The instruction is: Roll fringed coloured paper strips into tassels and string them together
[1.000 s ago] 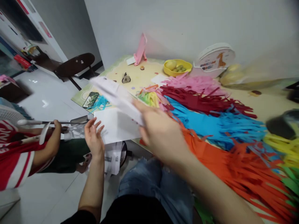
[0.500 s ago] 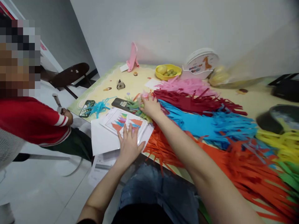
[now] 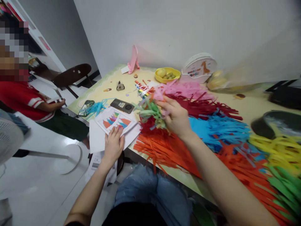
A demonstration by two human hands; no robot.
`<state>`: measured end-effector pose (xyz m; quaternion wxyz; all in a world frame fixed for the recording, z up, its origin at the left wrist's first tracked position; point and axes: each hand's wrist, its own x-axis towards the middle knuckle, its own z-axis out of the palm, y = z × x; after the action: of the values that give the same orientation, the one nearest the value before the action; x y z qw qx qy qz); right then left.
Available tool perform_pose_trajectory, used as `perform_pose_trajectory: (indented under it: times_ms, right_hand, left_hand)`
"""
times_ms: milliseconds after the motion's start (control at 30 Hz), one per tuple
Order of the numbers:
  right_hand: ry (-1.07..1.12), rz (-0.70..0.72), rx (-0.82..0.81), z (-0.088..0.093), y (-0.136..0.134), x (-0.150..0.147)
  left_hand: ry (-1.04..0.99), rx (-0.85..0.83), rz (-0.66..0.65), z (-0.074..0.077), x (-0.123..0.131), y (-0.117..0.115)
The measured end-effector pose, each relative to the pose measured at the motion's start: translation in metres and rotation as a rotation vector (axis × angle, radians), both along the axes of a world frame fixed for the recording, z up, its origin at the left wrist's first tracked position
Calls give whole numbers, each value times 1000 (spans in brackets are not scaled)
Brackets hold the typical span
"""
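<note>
My right hand (image 3: 176, 117) is closed around a bunch of green and pink paper strips (image 3: 152, 110), lifted over the fringed paper. My left hand (image 3: 114, 142) lies flat, fingers stretched, on a sheet with a coloured picture (image 3: 117, 121), with white papers (image 3: 96, 138) under it. Right of the sheet and below the bunch spreads orange fringed paper (image 3: 160, 150). Behind it lie blue fringed paper (image 3: 207, 128), dark red fringed paper (image 3: 202, 106) and pink fringed paper (image 3: 192, 90). Colouring pens (image 3: 142, 88) show just behind the bunch.
A dark phone (image 3: 122, 105), a patterned phone (image 3: 86, 107) and blue strips (image 3: 97, 107) lie left. A yellow bowl of fruit (image 3: 167, 75) and a giraffe-print holder (image 3: 198, 69) stand by the wall. At left are a person in red (image 3: 21, 100) and a fan (image 3: 10, 138).
My right hand has drawn the strips to the right, off the dark phone and the papers, uncovering the pens. My left hand has slid slightly left and down with the picture sheet.
</note>
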<state>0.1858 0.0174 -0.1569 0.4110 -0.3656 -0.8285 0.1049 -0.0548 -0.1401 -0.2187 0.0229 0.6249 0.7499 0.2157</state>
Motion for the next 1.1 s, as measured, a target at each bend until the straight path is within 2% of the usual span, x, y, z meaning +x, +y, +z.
perform_pose_trajectory:
  times_ms: [133, 233, 300, 400, 500, 667, 733, 800, 933, 1033, 1100]
  right_hand:
    - [-1, 96, -17, -10, -70, 36]
    - [-107, 232, -94, -26, -106, 39]
    - [-207, 293, -156, -34, -118, 31]
    - [-312, 293, -192, -35, -119, 16]
    - [-358, 224, -204, -23, -112, 4]
    - [-436, 354, -302, -1, -103, -6]
    - [-399, 268, -321, 2, -101, -12]
    - [-372, 195, -314, 2, -101, -21]
    - [-368, 293, -318, -2, -98, -30]
    - [-257, 154, -306, -12, -93, -27]
    - [-200, 153, -256, -24, -95, -27]
  left_hand:
    - [-45, 36, -7, 6, -3, 1]
    - [-62, 62, -27, 7, -3, 2]
    - [-67, 87, -34, 6, -2, 4]
    - [-62, 116, -41, 6, 0, 4]
    - [-40, 120, -44, 7, 0, 4]
    - [-38, 140, -25, 7, -1, 3]
    - [-29, 139, -38, 6, 0, 2]
    - [-10, 121, -45, 4, 2, 1]
    - [16, 71, -36, 3, 7, -3]
    - [9, 81, -40, 4, 7, -4]
    - [5, 87, -45, 6, 6, -4]
